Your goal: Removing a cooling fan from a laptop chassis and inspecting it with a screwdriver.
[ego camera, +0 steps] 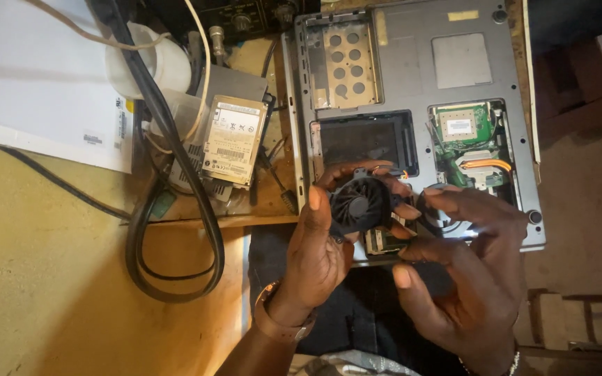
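Two hands (398,257), one black fan (358,205), one opened laptop base (412,63), one hard drive (233,139), perhaps two cables (175,160).

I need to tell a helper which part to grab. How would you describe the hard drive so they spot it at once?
Start at the open grey laptop base. Just left of it, on the wooden bench, beside the thick black cable, lies the hard drive. It is the flat metal rectangle with a white label on top.

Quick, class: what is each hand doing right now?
Left hand: closed around the black cooling fan.
Right hand: fingers curled, fingertips at the fan's right edge; grip cannot be told.
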